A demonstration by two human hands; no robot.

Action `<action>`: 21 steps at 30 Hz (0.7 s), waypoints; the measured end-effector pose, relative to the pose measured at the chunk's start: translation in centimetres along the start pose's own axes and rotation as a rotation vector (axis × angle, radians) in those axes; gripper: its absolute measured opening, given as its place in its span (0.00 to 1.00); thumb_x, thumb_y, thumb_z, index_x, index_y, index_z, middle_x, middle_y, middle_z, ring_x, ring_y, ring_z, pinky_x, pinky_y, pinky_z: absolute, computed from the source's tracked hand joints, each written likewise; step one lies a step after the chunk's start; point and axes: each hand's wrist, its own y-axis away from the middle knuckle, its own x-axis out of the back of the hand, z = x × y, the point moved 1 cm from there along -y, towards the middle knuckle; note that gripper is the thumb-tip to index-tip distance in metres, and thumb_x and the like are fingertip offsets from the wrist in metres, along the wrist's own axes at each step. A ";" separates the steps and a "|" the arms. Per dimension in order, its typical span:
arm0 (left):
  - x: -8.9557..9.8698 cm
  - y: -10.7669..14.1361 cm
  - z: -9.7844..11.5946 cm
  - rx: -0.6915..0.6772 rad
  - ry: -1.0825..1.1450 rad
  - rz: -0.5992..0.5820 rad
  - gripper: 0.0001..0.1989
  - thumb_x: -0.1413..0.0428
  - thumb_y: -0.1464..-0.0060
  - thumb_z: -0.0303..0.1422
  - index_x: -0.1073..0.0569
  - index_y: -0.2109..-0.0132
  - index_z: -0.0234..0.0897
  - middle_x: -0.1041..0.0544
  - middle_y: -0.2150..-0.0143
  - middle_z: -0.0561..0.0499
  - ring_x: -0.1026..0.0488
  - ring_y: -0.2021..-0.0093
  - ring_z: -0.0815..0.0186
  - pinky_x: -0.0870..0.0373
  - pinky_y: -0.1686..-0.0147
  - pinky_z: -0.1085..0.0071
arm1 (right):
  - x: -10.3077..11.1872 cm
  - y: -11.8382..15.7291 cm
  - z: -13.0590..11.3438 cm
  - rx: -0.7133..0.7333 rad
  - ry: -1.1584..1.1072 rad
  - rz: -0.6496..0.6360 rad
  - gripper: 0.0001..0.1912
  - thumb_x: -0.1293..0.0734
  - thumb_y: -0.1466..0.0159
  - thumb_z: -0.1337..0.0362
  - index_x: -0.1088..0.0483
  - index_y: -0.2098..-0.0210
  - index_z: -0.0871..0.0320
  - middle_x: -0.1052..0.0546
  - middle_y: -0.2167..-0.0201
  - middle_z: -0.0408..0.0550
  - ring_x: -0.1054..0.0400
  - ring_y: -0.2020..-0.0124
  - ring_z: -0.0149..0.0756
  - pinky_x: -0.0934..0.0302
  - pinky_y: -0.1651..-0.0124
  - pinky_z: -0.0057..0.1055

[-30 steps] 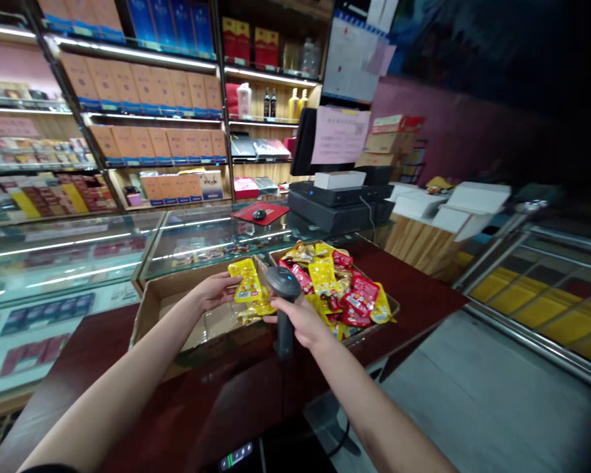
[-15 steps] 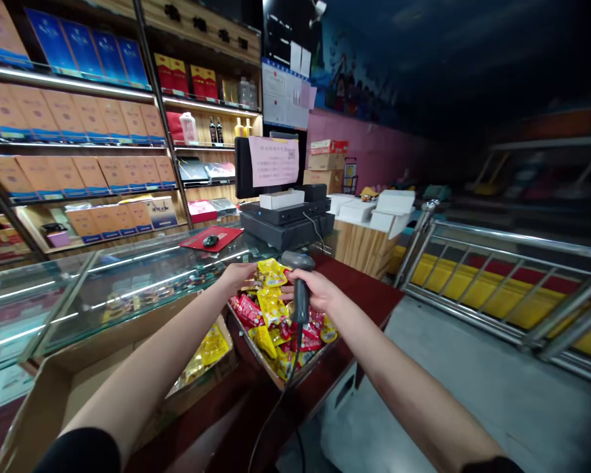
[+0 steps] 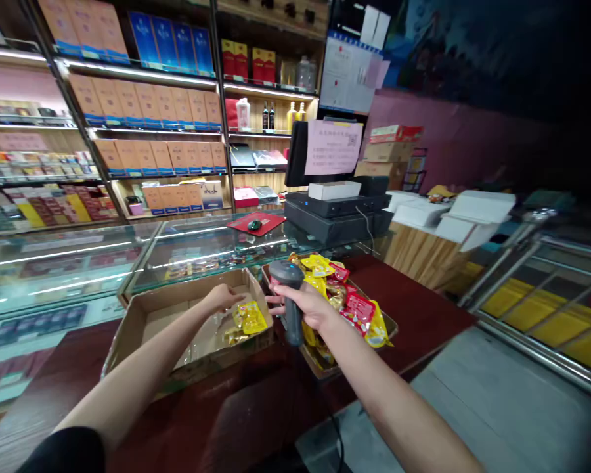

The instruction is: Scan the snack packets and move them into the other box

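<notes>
My right hand is wrapped round a dark grey corded scanner, held upright between two cardboard trays. Beneath and beyond it, the right tray is heaped with yellow packets and red packets. My left hand hangs over the left cardboard box, its fingers pointing right; whether they hold anything is too small to tell. Just right of those fingers, a yellow packet lies in the box's right end, beside some clear and gold wrapping.
A glass display counter runs behind the box, with a mouse on a red mat. Behind the trays stand a monitor and a black cash drawer. The scanner's cable trails down the front. A metal railing is at the right.
The view has swung left. My left hand has moved from the packet-filled tray to over the left box. My right hand, with the scanner, has shifted to that tray's left side.
</notes>
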 end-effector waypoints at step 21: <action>2.0 5.3 -2.5 -0.195 0.461 -0.140 0.25 0.32 0.65 0.36 0.24 0.56 0.34 0.21 0.67 0.48 0.25 0.70 0.66 0.31 0.72 0.74 | -3.8 -4.4 4.0 0.131 0.383 0.163 0.12 0.30 0.54 0.69 0.30 0.69 0.60 0.26 0.77 0.40 0.33 0.76 0.28 0.38 0.72 0.25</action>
